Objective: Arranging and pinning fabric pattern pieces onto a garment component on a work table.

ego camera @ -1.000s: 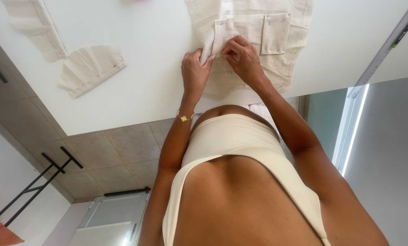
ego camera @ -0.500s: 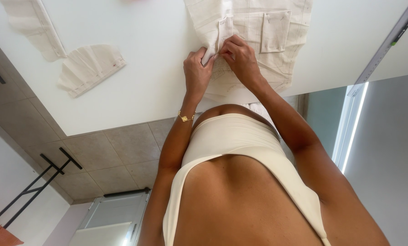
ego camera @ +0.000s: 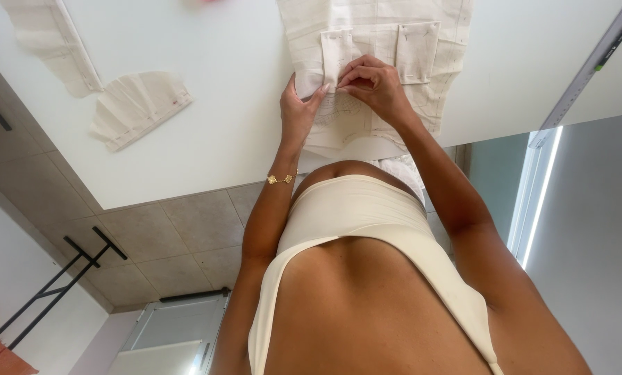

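Head view showed, at upper centre of the frame, the left hand [ego camera: 298, 111] pinching the lower corner of a small cream fabric patch [ego camera: 337, 57] lying on the larger cream garment piece [ego camera: 387, 42] on the white worktop [ego camera: 207, 76]. Its long axis ran up the frame. Just right, the right hand [ego camera: 375, 85] pinched the same lower edge, fingertips touching.

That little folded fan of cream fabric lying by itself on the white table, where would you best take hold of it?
Probably at its narrow end, where the folds gather. The pleated fabric piece lies flat on the white table, apart from the long strip beside it. Pinching there from above, coming from the table's near edge, should keep the pleats together. Both hands, left and right, are on the pinned pattern piece.
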